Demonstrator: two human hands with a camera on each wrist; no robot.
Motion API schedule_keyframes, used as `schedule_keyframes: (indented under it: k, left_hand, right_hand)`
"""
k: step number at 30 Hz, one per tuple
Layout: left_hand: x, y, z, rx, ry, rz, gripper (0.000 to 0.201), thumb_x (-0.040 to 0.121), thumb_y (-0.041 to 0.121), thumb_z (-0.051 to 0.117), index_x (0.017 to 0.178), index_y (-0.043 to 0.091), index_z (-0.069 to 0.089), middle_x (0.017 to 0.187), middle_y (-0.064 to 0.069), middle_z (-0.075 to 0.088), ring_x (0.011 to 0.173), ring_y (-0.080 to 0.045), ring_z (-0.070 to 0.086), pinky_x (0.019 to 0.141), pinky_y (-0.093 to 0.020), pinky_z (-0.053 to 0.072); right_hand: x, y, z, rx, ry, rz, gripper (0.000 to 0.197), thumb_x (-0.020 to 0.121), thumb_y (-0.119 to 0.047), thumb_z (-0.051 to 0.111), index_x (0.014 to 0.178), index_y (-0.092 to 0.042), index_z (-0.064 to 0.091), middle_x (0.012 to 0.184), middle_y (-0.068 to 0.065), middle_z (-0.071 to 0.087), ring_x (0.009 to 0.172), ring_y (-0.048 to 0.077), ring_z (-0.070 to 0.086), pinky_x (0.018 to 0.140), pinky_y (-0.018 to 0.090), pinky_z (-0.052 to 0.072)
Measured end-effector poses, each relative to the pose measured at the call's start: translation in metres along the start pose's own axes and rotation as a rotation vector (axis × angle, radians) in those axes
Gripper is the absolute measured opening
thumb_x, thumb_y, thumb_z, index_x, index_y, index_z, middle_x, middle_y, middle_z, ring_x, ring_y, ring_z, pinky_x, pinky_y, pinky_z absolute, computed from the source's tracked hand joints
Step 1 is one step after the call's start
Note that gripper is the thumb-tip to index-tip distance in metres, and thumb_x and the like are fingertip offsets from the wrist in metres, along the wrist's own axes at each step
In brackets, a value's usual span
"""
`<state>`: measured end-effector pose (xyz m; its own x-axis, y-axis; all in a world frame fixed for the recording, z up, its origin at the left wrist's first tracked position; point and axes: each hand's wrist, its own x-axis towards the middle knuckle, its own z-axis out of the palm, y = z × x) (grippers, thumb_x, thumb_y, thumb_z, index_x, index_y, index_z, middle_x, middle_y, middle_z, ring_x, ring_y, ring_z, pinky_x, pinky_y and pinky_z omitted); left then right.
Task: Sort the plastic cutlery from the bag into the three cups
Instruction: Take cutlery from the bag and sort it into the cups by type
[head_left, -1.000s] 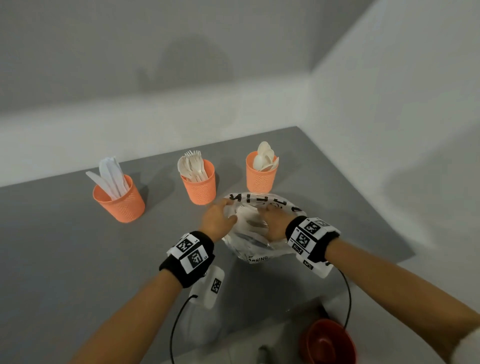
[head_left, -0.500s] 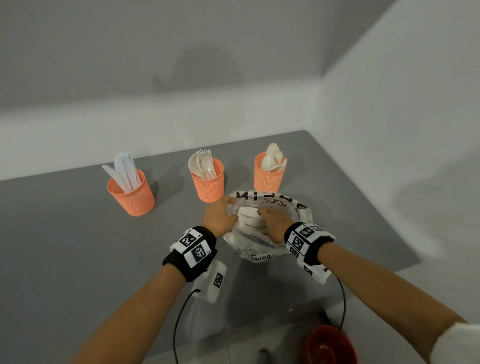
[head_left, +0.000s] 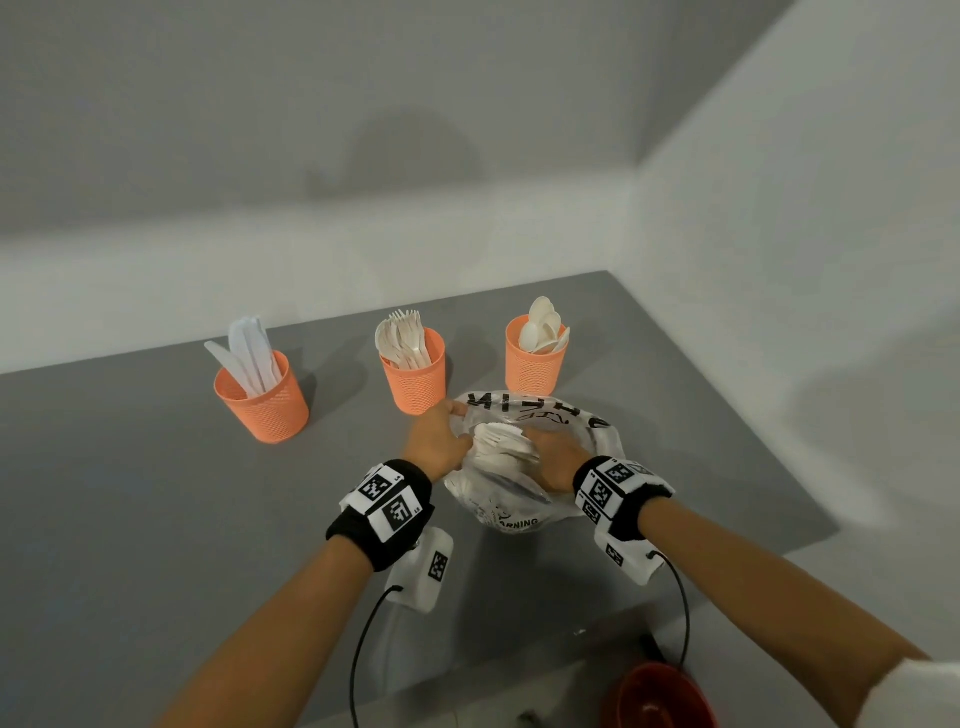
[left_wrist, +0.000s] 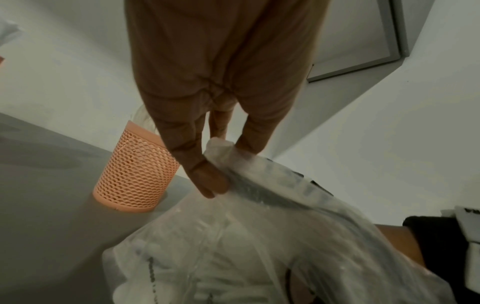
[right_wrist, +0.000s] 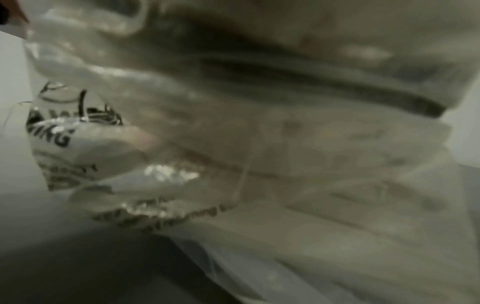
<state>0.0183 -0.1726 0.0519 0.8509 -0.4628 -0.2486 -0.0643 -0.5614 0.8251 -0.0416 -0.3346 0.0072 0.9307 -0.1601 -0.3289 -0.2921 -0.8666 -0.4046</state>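
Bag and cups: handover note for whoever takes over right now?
Left hand pinches the bag rim, holding its mouth open.
Right hand is inside the bag at the white cutlery; its grip is hidden.
Bag lies on the table, just in front of the cups.
Done: knives in the left cup, forks in the middle cup, spoons in the right cup.
Left: cutlery remaining in the bag, to be pulled out and sorted.

Both forearms reach forward, each wrist wearing a black band with square markers. The left grip (head_left: 435, 444) is knuckles-up, its thumb and fingers (left_wrist: 207, 181) pinching together. The right grip (head_left: 553, 457) is palm-down; its fingers are hidden.
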Motion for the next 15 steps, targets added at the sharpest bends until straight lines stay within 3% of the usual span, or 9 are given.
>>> schedule_keyframes:
  k: [4, 9, 12, 15]
  left_hand:
    - [0.0008, 0.0001, 0.0012, 0.016, -0.008, -0.002, 0.039, 0.088, 0.003, 0.053, 0.127, 0.004, 0.044, 0.104, -0.005, 0.046, 0.058, -0.015, 0.054, 0.069, -0.037, 0.053]
    - [0.0025, -0.0015, -0.002, 0.026, -0.014, -0.016, 0.038, 0.089, 0.004, 0.053, 0.126, 0.005, 0.045, 0.1, -0.004, 0.045, 0.059, -0.016, 0.053, 0.075, -0.042, 0.054]
    - [0.0031, -0.0013, -0.0039, 0.017, -0.003, -0.023, 0.038, 0.088, 0.003, 0.053, 0.126, 0.005, 0.046, 0.101, -0.004, 0.045, 0.06, -0.016, 0.054, 0.077, -0.042, 0.055]
    - [0.0045, -0.0023, -0.0046, 0.0, 0.002, -0.021, 0.038, 0.088, 0.002, 0.052, 0.126, 0.004, 0.046, 0.099, -0.004, 0.045, 0.059, -0.015, 0.053, 0.07, -0.039, 0.054]
  right_hand:
    - [-0.0002, -0.0019, 0.0012, -0.003, -0.013, -0.035, 0.058, 0.084, -0.035, 0.063, 0.134, -0.012, 0.044, 0.137, 0.008, 0.049, 0.127, 0.026, 0.044, 0.109, 0.036, 0.033]
    - [-0.0027, -0.0058, 0.001, -0.058, 0.016, -0.055, 0.032, 0.092, -0.023, 0.051, 0.12, -0.007, 0.056, 0.127, 0.012, 0.057, 0.12, 0.028, 0.051, 0.102, 0.033, 0.035]
    - [-0.0037, -0.0055, 0.0013, -0.01, 0.051, -0.065, 0.032, 0.091, -0.021, 0.054, 0.118, -0.005, 0.056, 0.128, 0.014, 0.056, 0.12, 0.029, 0.05, 0.102, 0.033, 0.036]
    - [-0.007, -0.0049, -0.0027, 0.012, 0.043, -0.057, 0.027, 0.091, -0.023, 0.053, 0.111, -0.005, 0.059, 0.122, 0.014, 0.06, 0.113, 0.029, 0.054, 0.098, 0.034, 0.039]
